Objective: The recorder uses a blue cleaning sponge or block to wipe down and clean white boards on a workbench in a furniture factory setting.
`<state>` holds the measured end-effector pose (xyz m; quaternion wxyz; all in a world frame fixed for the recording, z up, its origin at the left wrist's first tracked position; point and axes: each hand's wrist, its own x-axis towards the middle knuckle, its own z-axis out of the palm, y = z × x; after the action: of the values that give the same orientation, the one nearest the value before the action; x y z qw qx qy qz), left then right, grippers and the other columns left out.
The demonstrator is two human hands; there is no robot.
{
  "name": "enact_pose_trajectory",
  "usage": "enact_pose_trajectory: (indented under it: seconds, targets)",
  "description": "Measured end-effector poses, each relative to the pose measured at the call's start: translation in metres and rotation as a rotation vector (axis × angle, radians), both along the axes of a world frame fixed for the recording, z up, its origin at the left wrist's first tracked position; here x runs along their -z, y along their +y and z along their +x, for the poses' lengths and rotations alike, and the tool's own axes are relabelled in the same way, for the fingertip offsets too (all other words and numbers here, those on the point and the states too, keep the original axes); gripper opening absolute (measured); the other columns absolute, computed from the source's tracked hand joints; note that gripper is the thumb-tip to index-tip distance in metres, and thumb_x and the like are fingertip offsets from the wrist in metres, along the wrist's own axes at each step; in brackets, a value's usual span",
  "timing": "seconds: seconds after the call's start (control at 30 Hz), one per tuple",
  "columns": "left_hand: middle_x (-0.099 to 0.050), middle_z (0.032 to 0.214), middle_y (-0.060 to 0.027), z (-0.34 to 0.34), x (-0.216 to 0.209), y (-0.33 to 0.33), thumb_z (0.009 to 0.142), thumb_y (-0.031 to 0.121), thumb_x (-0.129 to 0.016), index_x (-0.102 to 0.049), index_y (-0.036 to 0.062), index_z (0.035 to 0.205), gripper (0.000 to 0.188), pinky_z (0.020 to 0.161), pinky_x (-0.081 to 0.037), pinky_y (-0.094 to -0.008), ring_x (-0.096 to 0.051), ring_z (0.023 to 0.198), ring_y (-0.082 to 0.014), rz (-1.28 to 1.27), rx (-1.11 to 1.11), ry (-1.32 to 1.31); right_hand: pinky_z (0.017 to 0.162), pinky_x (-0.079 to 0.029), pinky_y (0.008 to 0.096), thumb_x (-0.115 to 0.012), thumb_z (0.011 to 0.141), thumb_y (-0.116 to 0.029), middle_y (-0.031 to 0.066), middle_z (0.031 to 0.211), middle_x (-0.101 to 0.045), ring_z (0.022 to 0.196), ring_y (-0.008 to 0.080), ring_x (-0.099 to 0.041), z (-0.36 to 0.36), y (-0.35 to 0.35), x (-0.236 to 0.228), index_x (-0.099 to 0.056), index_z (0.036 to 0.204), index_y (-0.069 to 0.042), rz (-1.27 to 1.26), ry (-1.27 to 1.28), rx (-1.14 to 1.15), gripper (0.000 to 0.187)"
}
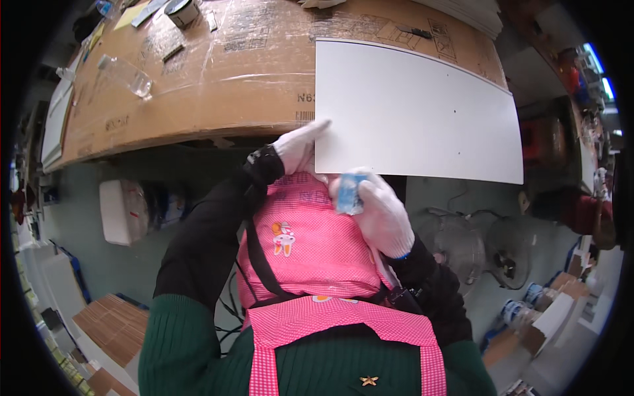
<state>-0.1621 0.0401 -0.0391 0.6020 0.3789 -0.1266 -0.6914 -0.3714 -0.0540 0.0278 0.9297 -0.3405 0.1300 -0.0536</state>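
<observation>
A large flat white panel point(416, 112) with several small dark holes lies over the front edge of the cardboard-covered table, its near side overhanging toward me. My left hand point(300, 146), in a white glove, grips the panel's left edge close to the near corner, one finger reaching onto the top face. Just below that corner, my right hand point(382, 214), also gloved in white, is closed around a small blue and whitish piece point(350, 193). Whether this piece is a folded cloth or a block, I cannot tell. It is held close to the panel's near edge, in front of my pink apron.
The cardboard-covered table point(231, 86) carries a clear plastic bottle point(125, 76), a round tin point(181, 12) and a dark small tool point(415, 32). Below stand a white container point(124, 211) at left and a fan point(456, 244) at right. Stacked white sheets point(472, 13) lie at the far right.
</observation>
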Motion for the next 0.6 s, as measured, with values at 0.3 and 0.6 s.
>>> enact_pose_trajectory:
  seconds: [0.3,0.6]
  targets:
    - [-0.064,0.125,-0.0158,-0.017,0.040,-0.022,0.101,0.051,-0.052,-0.052,0.0040,0.136,0.059,0.083,-0.059,-0.0395,-0.066,0.110,-0.0232,0.011,-0.087,-0.077,0.083,-0.052,0.0280,-0.079,0.081,0.000,0.0069,0.102,-0.070,0.091,0.0146,-0.067,0.006,0.022,-0.007,-0.060,0.116,-0.003,-1.132,0.121,0.283,0.039]
    - [-0.064,0.127,-0.0136,-0.013,0.055,-0.029,0.103,0.041,-0.053,-0.056,-0.0005,0.134,0.053,0.091,-0.055,-0.0326,-0.064,0.112,-0.0187,-0.128,-0.061,-0.180,0.073,-0.053,0.0349,-0.087,0.070,-0.002,0.0077,0.097,-0.071,0.084,0.0256,-0.069,0.025,0.019,-0.001,-0.062,0.105,-0.010,-1.887,-0.127,0.221,0.044]
